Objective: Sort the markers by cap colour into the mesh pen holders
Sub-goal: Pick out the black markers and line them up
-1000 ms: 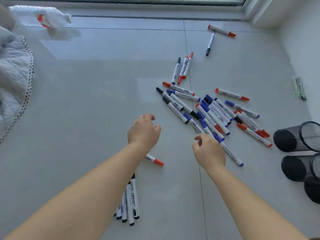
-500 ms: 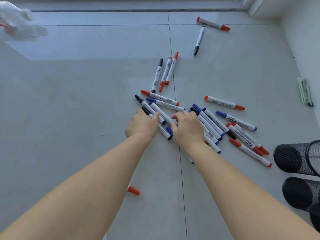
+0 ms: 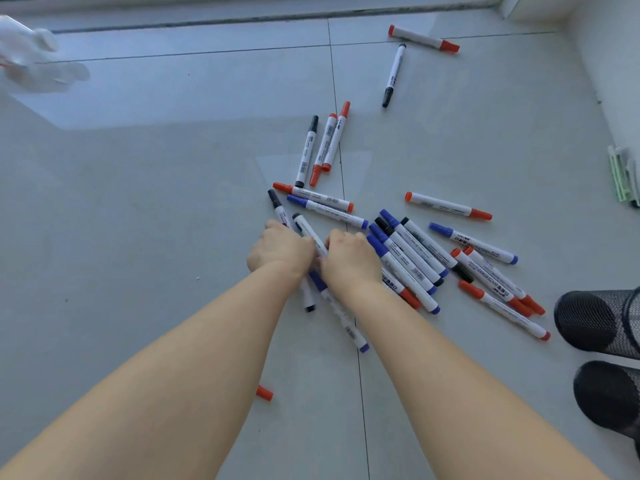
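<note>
Head view, looking down at a grey tiled floor [image 3: 138, 220]: both forearms reached forward into the near edge of a scattered pile of markers [image 3: 408, 258]. The left hand [image 3: 278, 249] was curled down over black-capped markers, one black cap [image 3: 273, 197] poking out beyond its knuckles and another black end [image 3: 310, 308] showing below the wrist, so it was gripping them. The right hand [image 3: 349, 256] sat just beside it, nearly touching, fingers curled over the pile (what exactly it held, I could not tell), with a blue-capped marker [image 3: 341, 315] running out from under the wrist. Blue, black and red markers lay heaped to the right of that hand. Three more [image 3: 323, 147], one black and two red, lay side by side beyond the hands, a single red one [image 3: 448, 206] sat apart to the right, and a red [image 3: 424, 38] and black pair lay far off near the window sill. Two black mesh pen holders [image 3: 595, 323] lay on their sides at the right edge. One red cap [image 3: 265, 393] peeked out beside the left forearm.
</note>
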`<state>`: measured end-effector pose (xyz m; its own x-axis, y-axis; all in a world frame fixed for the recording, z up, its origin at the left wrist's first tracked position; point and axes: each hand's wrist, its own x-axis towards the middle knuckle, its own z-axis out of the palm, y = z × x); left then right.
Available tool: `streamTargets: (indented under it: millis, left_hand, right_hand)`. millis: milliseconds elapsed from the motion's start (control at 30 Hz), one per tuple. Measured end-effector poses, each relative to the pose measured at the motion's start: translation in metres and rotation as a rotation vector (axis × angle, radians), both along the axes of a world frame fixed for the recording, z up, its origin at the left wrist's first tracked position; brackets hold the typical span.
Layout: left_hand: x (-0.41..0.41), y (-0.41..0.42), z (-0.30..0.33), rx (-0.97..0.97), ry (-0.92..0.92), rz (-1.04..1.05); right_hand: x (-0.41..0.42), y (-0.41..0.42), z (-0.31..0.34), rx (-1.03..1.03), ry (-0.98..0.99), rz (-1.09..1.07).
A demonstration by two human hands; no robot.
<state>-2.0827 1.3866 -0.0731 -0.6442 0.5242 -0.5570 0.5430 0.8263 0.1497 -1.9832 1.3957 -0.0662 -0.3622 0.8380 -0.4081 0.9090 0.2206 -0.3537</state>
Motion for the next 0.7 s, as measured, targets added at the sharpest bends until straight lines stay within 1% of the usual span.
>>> streamTargets:
  millis: [100, 200, 267, 333, 400, 467, 567, 633, 700]
  left_hand:
    - [0.001, -0.001, -0.001, 0.002, -0.013, 0.013]
    - [0.000, -0.003, -0.001, 0.052, -0.032, 0.020]
    - [0.000, -0.006, 0.001, 0.101, -0.068, 0.056]
    - [-0.001, -0.007, 0.004, 0.140, -0.118, 0.127]
    - [-0.004, -0.005, 0.009, 0.155, -0.126, 0.164]
    - [-0.008, 0.000, 0.015, 0.173, -0.101, 0.138]
    - [-0.004, 0.010, 0.025, 0.246, -0.104, 0.027]
    - [0.007, 0.016, 0.029, 0.303, -0.140, -0.072]
    - [0.024, 0.019, 0.031, 0.334, -0.196, -0.129]
  right_hand:
    - [0.015, -0.002, 0.009, -0.040, 0.081, -0.119]
    - [0.047, 0.003, 0.019, -0.018, 0.202, -0.319]
    - [0.076, 0.012, 0.022, 0.018, 0.220, -0.417]
    - [0.103, 0.022, 0.022, 0.077, 0.192, -0.469]
    - [0.123, 0.030, 0.020, 0.125, 0.149, -0.468]
    - [0.135, 0.034, 0.018, 0.137, 0.075, -0.411]
    - [0.142, 0.037, 0.012, 0.121, -0.006, -0.354]
    - [0.143, 0.037, 0.007, 0.093, -0.050, -0.334]
    - [0.142, 0.036, 0.003, 0.066, -0.062, -0.325]
